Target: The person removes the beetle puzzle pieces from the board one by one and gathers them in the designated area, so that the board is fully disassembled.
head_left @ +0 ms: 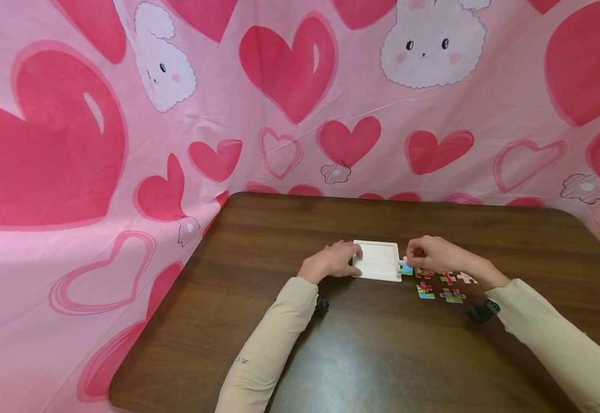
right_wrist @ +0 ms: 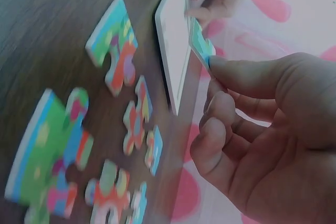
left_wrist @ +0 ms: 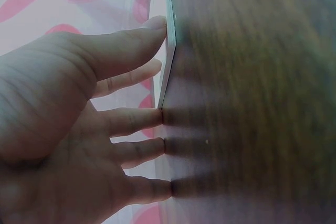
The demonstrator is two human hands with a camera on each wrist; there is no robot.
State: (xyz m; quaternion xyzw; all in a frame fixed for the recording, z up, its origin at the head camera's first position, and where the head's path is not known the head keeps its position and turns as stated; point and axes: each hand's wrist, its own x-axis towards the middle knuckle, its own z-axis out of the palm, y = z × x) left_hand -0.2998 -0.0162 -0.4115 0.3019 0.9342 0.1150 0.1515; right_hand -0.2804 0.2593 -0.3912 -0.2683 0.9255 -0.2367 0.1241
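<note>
A shallow white puzzle tray [head_left: 380, 261] lies on the table, its inside bare. My left hand [head_left: 337, 259] rests at its left side with spread fingers. In the left wrist view the thumb touches the tray's edge [left_wrist: 171, 40] and the lower fingertips touch the tabletop. My right hand [head_left: 435, 254] pinches a green and blue jigsaw piece [right_wrist: 199, 44] between thumb and forefinger, raised near the tray's right edge. Several colourful jigsaw pieces lie loose beneath and beside that hand, among them a green-edged one [head_left: 425, 290] and a wider one [head_left: 452, 295].
The brown wooden table [head_left: 382, 350] spreads around the tray and pieces. Behind it and at the left hangs a pink cloth [head_left: 289, 143] with hearts and rabbits. A dark wrist device [head_left: 483, 311] sits under the right wrist.
</note>
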